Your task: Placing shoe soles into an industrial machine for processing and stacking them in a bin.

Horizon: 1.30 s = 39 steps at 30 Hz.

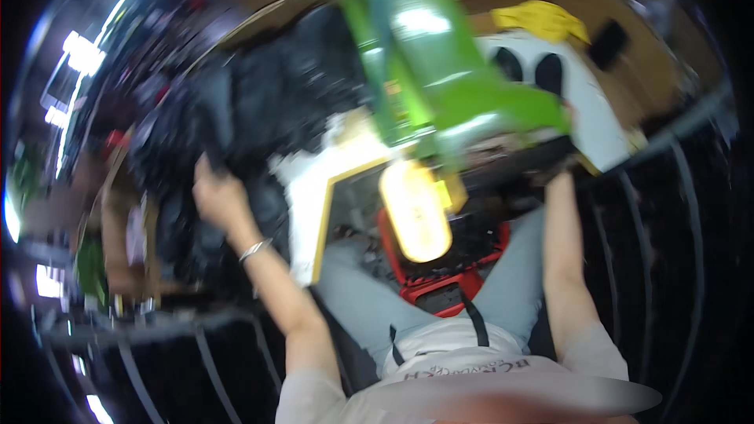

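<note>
A: Where is your left hand?
B: Your left hand (220,196) is out at the edge of a black pile (290,59), fingers curled beside a dark strip (217,110). With the blur, I cannot tell whether they are clamped on it.
A: And your right?
B: Your right hand (558,177) is under the toe end of the green boot (452,55), at a dark band below it. Your fingertips are blurred and partly hidden, so I cannot tell whether they are apart or together.
A: Where does the boot lie?
B: In front of you, right of the black pile, toe toward your right. Behind the toe, a white board (593,122) bears two dark ovals (548,74), with a yellow cloth (542,20) at its far end.
A: What is nearest your lap?
B: A red basket (393,247) with black bits in it, between your knees, and a bright yellow oblong (416,212) above it.
</note>
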Motion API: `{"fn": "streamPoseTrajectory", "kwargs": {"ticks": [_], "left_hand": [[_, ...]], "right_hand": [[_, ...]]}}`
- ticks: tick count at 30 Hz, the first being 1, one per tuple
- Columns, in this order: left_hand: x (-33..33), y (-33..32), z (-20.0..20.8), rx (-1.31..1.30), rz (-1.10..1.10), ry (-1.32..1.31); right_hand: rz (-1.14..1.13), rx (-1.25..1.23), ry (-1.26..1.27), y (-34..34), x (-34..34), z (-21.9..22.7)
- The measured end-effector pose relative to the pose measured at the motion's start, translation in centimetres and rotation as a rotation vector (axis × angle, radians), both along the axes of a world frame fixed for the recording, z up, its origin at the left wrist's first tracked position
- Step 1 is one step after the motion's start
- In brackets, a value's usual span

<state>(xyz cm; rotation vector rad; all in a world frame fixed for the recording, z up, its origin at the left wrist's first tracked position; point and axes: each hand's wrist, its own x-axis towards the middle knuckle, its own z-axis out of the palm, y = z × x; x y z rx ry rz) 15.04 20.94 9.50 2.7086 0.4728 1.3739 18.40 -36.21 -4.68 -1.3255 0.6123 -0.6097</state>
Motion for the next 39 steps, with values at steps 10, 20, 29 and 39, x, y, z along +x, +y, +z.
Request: {"fn": "streamPoseTrajectory", "kwargs": {"ticks": [10,20,29,39], "left_hand": [[-16.7,-7.4,4.2,-0.196,-0.604,-0.306],[-12.2,-4.9,-6.4,-1.193,-0.526,0.019],[-6.6,-7.8,-8.2,-1.457,-0.910,-0.120],[-3.5,-2.7,-5.8,-2.064,-0.778,-0.239]], "right_hand": [[0.644,-0.192,0.168,10.7,-10.4,-0.4],[1.074,0.476,0.355,21.7,-19.2,-7.8],[1.123,1.148,-0.212,27.7,-13.7,-5.3],[0.965,0.977,-0.168,28.4,-14.0,-7.3]]}}
